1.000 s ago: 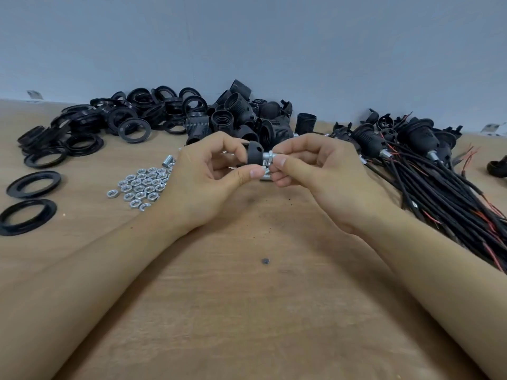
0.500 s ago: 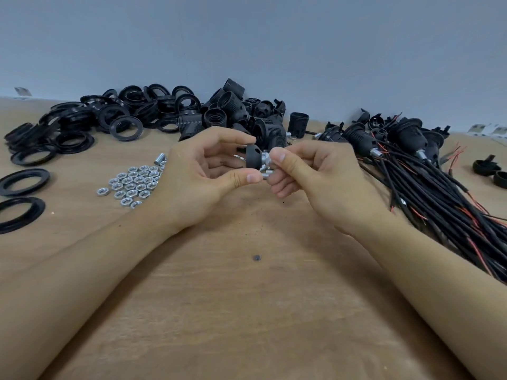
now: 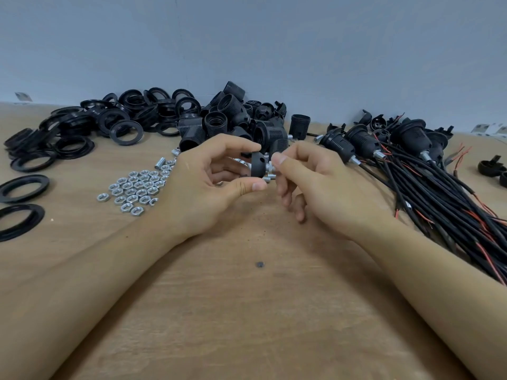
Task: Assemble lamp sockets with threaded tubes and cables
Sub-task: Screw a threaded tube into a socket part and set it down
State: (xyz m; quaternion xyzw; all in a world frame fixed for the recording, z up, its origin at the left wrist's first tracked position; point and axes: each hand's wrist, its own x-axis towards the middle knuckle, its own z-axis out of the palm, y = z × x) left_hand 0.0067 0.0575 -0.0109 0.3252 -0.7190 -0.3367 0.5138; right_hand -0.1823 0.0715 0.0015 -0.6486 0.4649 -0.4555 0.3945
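My left hand (image 3: 211,185) grips a black socket cap (image 3: 258,166) between thumb and index finger, a little above the table. A short silver threaded tube (image 3: 270,167) sticks out of the cap to the right. My right hand (image 3: 318,185) pinches that tube with thumb and forefinger, its other fingers loosely curled below. The tube's far end is hidden behind the right fingertips.
Behind the hands lies a heap of black socket bodies (image 3: 225,124), with black rings (image 3: 120,124) to the left. Silver nuts (image 3: 134,189) lie left of my left hand. Wired sockets with black cables (image 3: 428,185) lie at right. A small dark speck (image 3: 259,264) sits on the wooden table (image 3: 247,311).
The hands stay together on the cap and tube. My right thumb has shifted on the tube and its lower fingers have spread downward. The view has shifted slightly.
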